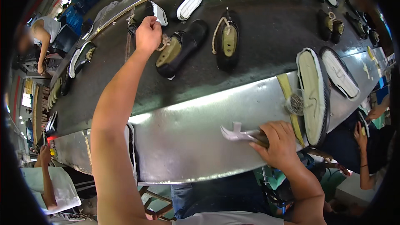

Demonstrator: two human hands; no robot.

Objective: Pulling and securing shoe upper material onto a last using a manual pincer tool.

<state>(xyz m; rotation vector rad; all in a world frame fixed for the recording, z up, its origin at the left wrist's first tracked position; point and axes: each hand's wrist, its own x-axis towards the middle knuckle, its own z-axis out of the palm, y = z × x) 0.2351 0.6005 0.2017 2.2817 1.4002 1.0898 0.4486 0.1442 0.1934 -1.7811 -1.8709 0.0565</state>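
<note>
My left hand (149,35) is closed at the far side of the work surface, by the rope loop (163,43) of a black shoe (191,37) with an olive last in it. The loop runs behind my fingers, so part of the grip is hidden. Shut around a handle, my right hand (280,143) holds lasting pincers (239,134) with a curved metal jaw and a hammer-like lug, above the metal ledge. A second black shoe (233,54) on a last, its rope loop hanging to one side, lies right of the first.
The dark conveyor belt (266,29) lies beyond the shiny metal ledge (183,141). On the ledge's right stand white-bottomed shoes (312,96) and a small container of nails (295,103). More shoes (190,2) lie farther off. Co-workers (48,33) sit at both sides.
</note>
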